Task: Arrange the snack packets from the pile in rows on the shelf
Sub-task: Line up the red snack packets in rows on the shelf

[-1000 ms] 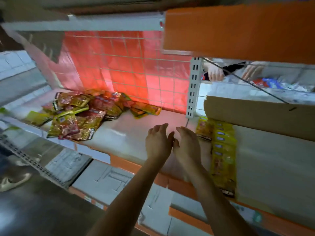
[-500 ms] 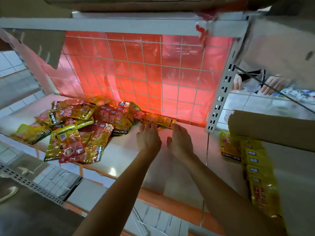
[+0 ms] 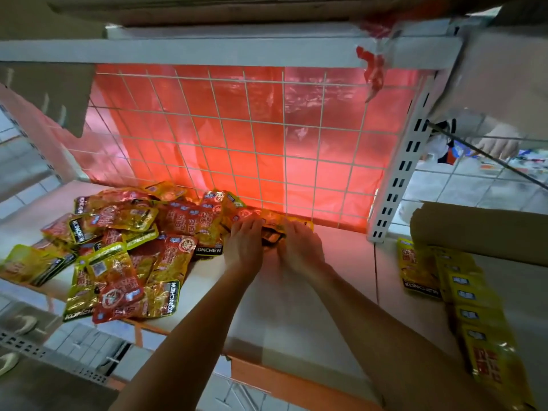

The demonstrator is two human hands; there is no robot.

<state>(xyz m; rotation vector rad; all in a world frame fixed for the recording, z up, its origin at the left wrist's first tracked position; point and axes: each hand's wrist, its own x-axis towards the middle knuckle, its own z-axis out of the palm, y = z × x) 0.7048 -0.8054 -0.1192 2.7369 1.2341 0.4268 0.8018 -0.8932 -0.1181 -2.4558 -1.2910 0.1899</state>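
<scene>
Far to the left of the left hand, the pile (image 3: 118, 247) of red and yellow snack packets sprawls over the shelf (image 3: 296, 321), its nearest packets lying right at the front lip. That is where I judge the first risk. The foil looks slick and the packets overlap loosely, so dragging one from the heap's right edge could shift its neighbours and tip a front one over the lip.

The left hand (image 3: 241, 247) lies palm down just beside that right edge, fingers over a packet there. Between the two hands, and partly under both, sits a small cluster of packets (image 3: 271, 235) against the foot of the wire grid (image 3: 267, 129) at the back. The right hand (image 3: 299, 247) lies palm down close alongside the left, fingers over the yellow end of that cluster. Both sets of fingertips are hidden against the foil, so I cannot tell whether either hand grips a packet or only presses on it.

A second risk is that, with several packets overlapping under the fingers, a lift may take an uneven bunch and drop some, or a corner may snag in the grid.

Well to the right of the right hand, beyond the upright (image 3: 397, 179), a row of yellow packets (image 3: 462, 295) already runs front to back below a cardboard sheet (image 3: 474, 226).
</scene>
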